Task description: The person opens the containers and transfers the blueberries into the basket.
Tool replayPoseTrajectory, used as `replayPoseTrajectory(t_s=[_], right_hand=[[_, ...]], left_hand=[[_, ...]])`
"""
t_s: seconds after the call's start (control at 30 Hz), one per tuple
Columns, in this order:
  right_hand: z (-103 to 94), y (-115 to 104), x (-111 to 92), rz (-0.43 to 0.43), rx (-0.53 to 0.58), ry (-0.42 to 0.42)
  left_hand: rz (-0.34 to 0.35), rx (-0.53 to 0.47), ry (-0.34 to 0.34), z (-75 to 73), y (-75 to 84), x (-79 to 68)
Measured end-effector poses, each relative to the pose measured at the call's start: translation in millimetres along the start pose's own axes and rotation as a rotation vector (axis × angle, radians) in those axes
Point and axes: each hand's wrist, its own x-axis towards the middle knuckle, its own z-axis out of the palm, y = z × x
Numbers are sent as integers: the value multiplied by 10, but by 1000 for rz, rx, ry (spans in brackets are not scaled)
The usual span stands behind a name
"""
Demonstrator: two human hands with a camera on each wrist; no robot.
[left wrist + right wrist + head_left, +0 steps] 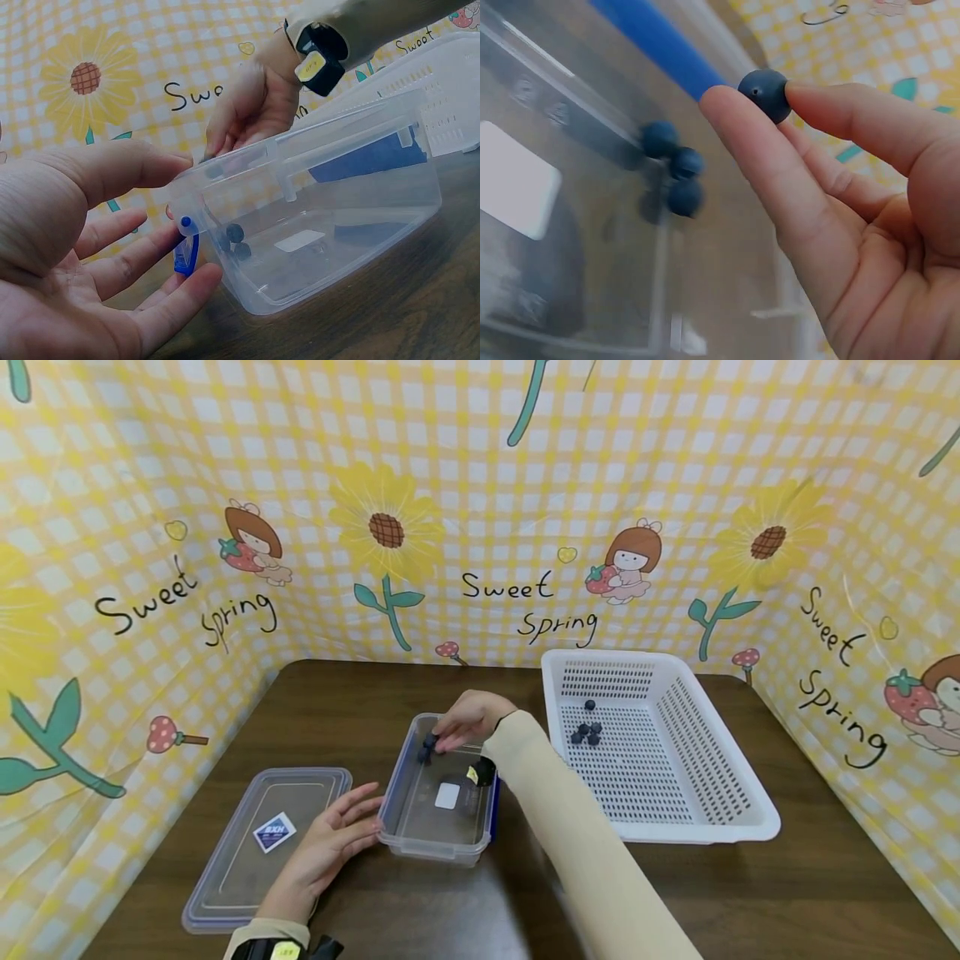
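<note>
A blueberry [766, 96] is pinched between the thumb and forefinger of my right hand [472, 718], above the far left part of a clear plastic container [431, 845]. Below it, a few more blueberries [684, 196] lie together on the container's floor. My left hand [337, 837] rests at the container's left side with its fingers fairly straight. In the left wrist view its thumb is right at the rim, and its fingertips are beside a blue latch [185, 259].
Right of the container stands a white perforated basket [738, 777], holding several blueberries [594, 739]. The container's clear lid [232, 877] lies flat on the brown table [360, 693] at the left. A yellow checked cloth [480, 460] surrounds the back and sides.
</note>
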Motion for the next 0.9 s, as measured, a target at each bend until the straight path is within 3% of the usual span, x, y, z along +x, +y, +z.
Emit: replayPoseTrajectory(t_s=[0.43, 0.9], right_hand=[[-691, -320, -447, -65, 15, 36], [-1428, -252, -952, -110, 126, 127]], left_hand=[[1, 1, -7, -7, -20, 15], [25, -28, -37, -10, -36, 14]])
